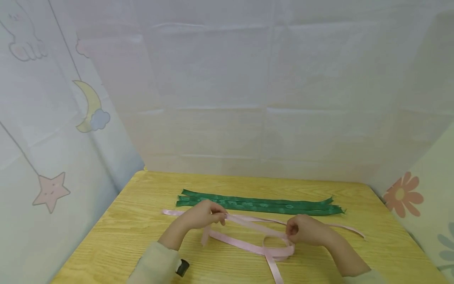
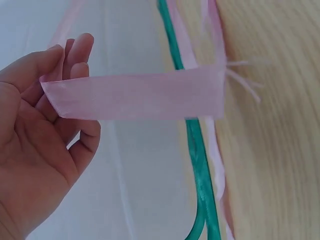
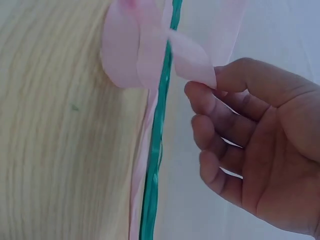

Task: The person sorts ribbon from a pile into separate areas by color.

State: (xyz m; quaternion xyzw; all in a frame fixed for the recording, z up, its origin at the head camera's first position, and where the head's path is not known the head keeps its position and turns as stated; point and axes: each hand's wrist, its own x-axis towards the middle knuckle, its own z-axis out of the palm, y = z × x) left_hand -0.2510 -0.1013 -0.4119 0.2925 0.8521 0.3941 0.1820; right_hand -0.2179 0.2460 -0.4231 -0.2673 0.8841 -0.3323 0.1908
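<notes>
Between both hands a stretch of pink ribbon (image 1: 253, 226) runs above the table. My left hand (image 1: 207, 215) pinches it between thumb and fingers, and a short frayed end (image 2: 222, 92) hangs down from that grip. Thumb and forefinger of my right hand (image 1: 306, 230) pinch the same ribbon farther along, as the right wrist view shows. Below the right hand the ribbon falls into loose loops (image 3: 122, 50) on the table, with a tail toward the front edge. Another length of pink ribbon (image 1: 172, 212) lies flat behind the hands, partly hidden by them.
Several green ribbon strips (image 1: 262, 204) lie side by side across the back of the wooden table (image 1: 106, 236). A pale hanging sheet (image 1: 266, 98) rises behind the table. A small black object (image 1: 182, 268) shows beside the left sleeve.
</notes>
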